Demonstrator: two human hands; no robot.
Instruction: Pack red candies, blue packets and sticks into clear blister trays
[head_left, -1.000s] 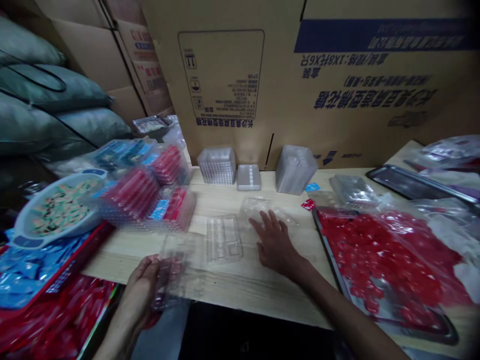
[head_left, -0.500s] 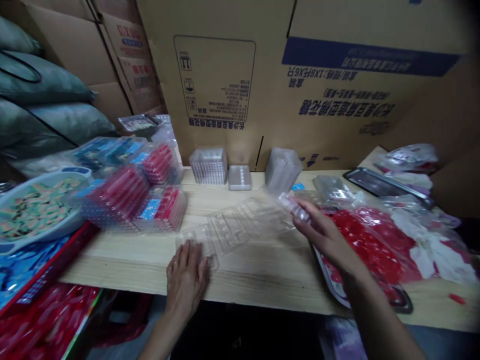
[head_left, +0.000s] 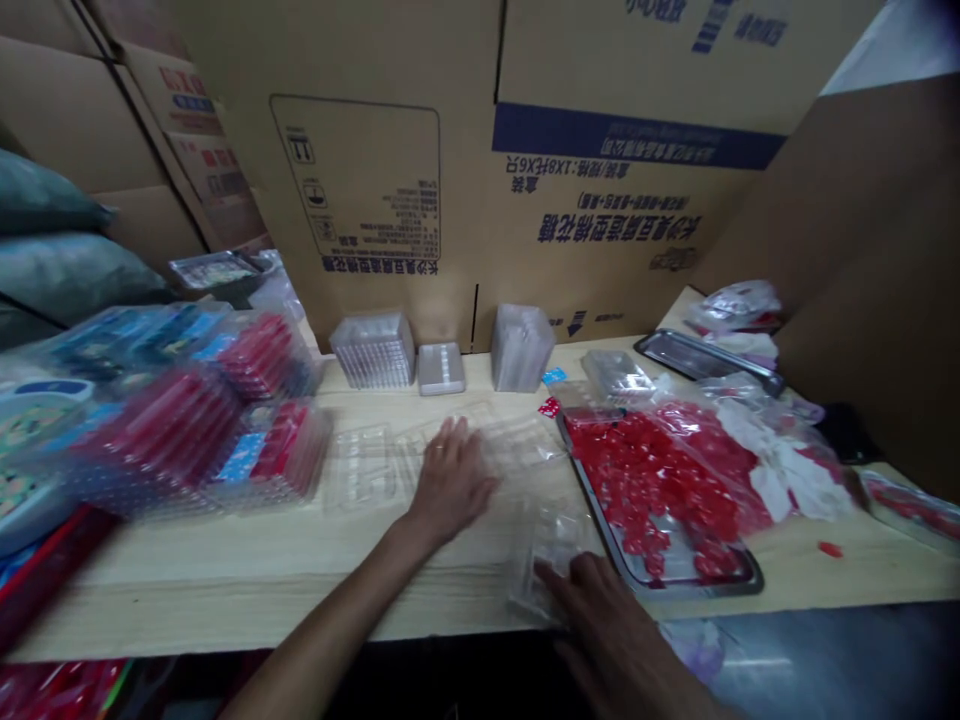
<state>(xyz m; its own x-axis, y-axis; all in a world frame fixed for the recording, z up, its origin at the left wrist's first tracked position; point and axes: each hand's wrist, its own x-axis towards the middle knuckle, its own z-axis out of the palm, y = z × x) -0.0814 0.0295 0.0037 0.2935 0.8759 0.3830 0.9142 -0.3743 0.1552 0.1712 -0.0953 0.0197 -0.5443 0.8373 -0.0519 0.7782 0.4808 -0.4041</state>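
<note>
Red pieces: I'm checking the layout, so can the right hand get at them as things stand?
Probably yes: the right hand, at a clear tray, is close beside the metal tray; nothing visible blocks the nearest red pieces. A bag seems to cover some farther right.

Packs (head_left: 279, 455) left, pan (head_left: 679, 583) right, trays (head_left: 363, 468) between

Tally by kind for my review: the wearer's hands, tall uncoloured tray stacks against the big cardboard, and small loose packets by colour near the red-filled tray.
Hands: 2 (left hand, right hand)
Tall clear tray stacks: 2 (left stack, right stack)
Blue packet: 1
Red packet: 1
Total: 6
Clear trays at the hands overlap and blur: uncounted.
</note>
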